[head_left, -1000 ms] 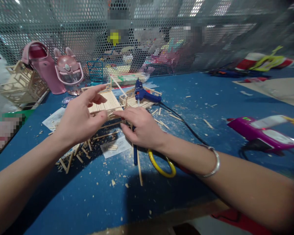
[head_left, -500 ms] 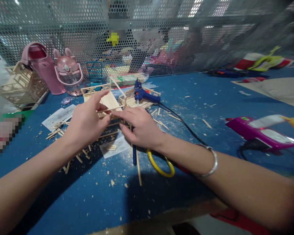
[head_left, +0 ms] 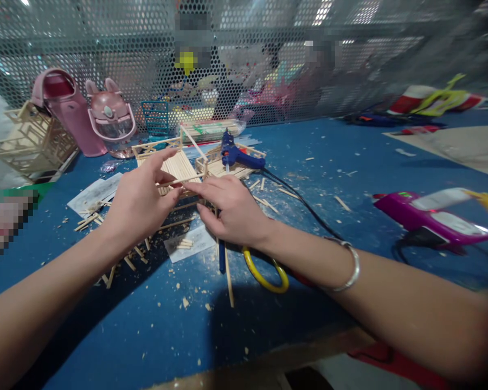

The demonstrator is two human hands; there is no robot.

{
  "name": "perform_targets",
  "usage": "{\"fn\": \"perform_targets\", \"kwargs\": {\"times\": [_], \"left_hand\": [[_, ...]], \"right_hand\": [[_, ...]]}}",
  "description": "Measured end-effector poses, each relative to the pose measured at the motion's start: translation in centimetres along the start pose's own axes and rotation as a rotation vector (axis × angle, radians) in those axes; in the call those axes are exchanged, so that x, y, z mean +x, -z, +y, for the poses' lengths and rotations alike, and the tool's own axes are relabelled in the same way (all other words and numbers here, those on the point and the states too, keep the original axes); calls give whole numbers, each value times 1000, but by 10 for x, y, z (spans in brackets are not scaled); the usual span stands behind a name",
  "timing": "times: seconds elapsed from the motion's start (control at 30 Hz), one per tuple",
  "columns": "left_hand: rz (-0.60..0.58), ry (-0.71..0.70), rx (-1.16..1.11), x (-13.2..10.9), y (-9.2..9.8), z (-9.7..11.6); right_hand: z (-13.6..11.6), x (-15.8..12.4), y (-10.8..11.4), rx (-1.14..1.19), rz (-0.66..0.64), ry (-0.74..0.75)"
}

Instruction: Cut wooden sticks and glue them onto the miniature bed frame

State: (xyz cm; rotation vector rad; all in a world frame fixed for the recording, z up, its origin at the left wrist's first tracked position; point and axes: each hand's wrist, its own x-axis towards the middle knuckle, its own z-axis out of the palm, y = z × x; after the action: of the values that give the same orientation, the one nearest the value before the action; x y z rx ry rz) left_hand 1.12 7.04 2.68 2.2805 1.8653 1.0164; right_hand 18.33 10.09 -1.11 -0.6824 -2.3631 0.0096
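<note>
Ahead of me on the blue table is a small model of thin wooden sticks point(head_left: 182, 164), with a slatted floor and a railing. My left hand point(head_left: 140, 197) is at its near left side, thumb and fingers closed around a rail stick, index finger raised. From the right, my right hand point(head_left: 233, 208) grips the near corner below a short upright stick; its fingertips almost meet those of the left. The exact contact points are partly hidden by the fingers. Just behind my right hand, a blue glue gun point(head_left: 244, 157) rests across a second stick piece point(head_left: 244, 172).
Loose sticks and a paper sheet point(head_left: 192, 244) lie around the model. A yellow ring-shaped handle point(head_left: 264, 273) is by my right wrist. A purple-and-white tool point(head_left: 435, 216) sits at right, pink bottles point(head_left: 111, 119) at back left. A perforated metal screen point(head_left: 154, 49) closes off the back.
Both hands keep their hold on the model with hardly any movement. The whole view has shifted very slightly.
</note>
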Motion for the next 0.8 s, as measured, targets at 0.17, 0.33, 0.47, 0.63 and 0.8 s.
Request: {"fn": "perform_targets", "kwargs": {"times": [0.17, 0.33, 0.47, 0.63, 0.8], "left_hand": [[1, 4, -37, 0, 1, 1], [-13, 26, -136, -1, 3, 4], [25, 59, -343, 1, 2, 2], [307, 166, -584, 9, 3, -5], [463, 183, -646, 13, 10, -6]], "right_hand": [[0, 0, 0, -14, 2, 9], [0, 1, 0, -30, 4, 6], [0, 1, 0, -35, -1, 6], [1, 1, -1, -26, -5, -2], [1, 0, -2, -13, 25, -6]]}}
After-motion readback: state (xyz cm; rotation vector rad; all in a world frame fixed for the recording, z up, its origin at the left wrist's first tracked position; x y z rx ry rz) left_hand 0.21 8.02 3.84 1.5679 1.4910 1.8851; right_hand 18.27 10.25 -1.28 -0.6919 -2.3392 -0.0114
